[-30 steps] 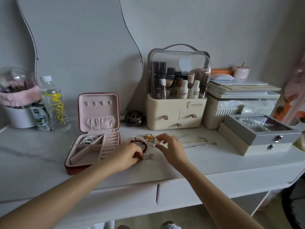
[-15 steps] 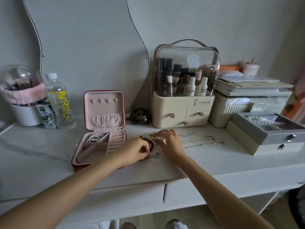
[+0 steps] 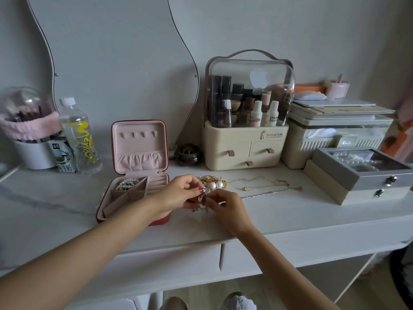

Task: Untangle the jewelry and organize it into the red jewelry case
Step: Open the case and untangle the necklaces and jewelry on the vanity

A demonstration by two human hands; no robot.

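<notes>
Pinching tangled jewelry [image 3: 202,196], left hand [image 3: 178,193], right hand [image 3: 225,204], beside red jewelry case [image 3: 134,191]

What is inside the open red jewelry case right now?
The open red jewelry case holds one pearl bracelet in its back-left compartment. The other visible compartments look empty. The left hand covers the front-right part.

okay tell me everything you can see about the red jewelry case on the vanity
The red jewelry case is small and square with rounded corners, red outside and lined in what looks like pale pink velvet. It stands open on the white vanity top, lid upright, showing four small tabs and a gathered pocket. The base has angled dividers and ring rolls; a pearl strand lies in the back left compartment. The left hand overlaps its right front corner.
</notes>
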